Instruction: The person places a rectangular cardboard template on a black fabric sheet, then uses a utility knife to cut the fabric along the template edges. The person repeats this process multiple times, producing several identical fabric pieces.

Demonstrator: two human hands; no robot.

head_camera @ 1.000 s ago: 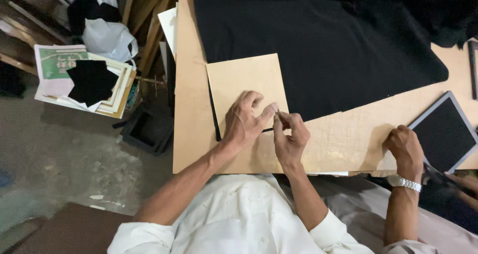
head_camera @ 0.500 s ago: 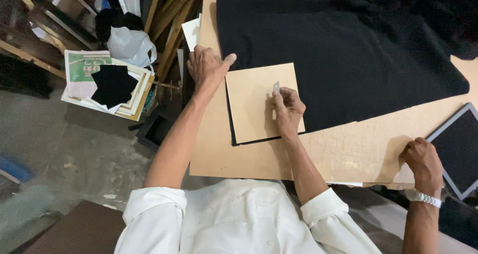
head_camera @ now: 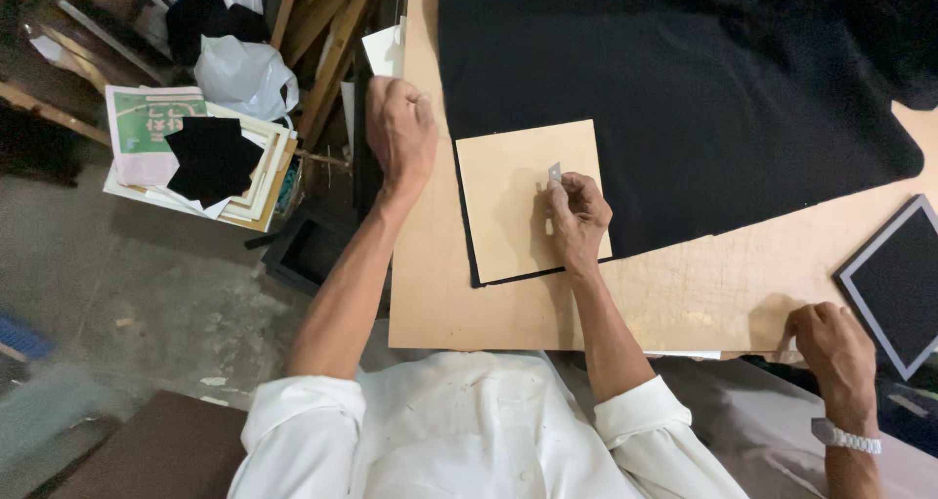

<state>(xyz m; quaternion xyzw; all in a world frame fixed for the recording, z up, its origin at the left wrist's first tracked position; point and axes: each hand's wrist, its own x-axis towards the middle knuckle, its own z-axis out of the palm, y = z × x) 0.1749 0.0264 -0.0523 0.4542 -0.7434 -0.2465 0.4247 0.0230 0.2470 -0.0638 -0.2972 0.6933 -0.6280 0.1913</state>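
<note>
My right hand (head_camera: 578, 217) rests on a square tan card (head_camera: 508, 201) and pinches a small grey blade (head_camera: 554, 173), tip up. The card lies over a thin black sheet whose edge shows along its left and bottom sides. Both sit on a large tan board (head_camera: 459, 303). A wide black cloth (head_camera: 684, 98) covers the far part of the board, reaching under the card. My left hand (head_camera: 401, 128) is curled into a fist at the board's left edge, above and left of the card, with nothing visible in it.
Another person's hand (head_camera: 826, 347) with a wristwatch rests on the board's near right edge, beside a grey-framed black panel (head_camera: 894, 284). Left of the board, on the floor, are a stack of papers with black pieces (head_camera: 200, 157), a white bag (head_camera: 244, 74) and wooden strips.
My left hand left the card, reached out to the board's left edge, then curled into a fist there. My right hand stayed on the card with the blade.
</note>
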